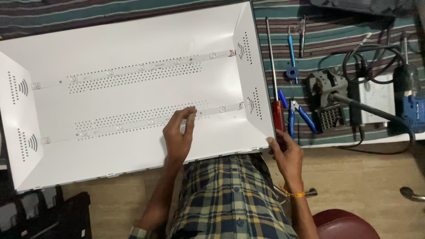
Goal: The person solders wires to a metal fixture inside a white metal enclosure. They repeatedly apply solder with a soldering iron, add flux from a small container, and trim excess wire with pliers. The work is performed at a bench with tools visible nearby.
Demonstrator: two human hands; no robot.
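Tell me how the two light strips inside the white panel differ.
The upper strip lies untouched, while the left hand rests its fingertips on the lower strip. The upper strip sits above its band of small holes; the lower strip sits below its band. The upper strip ends in a small reddish connector near the right wall; no such colour shows at the lower strip's end. Both are thin, white, dotted with small round lenses, and run lengthwise across the white panel.

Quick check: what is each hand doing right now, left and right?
Left hand: open, fingertips pressing on the lower light strip inside the white panel.
Right hand: gripping the panel's near right corner.
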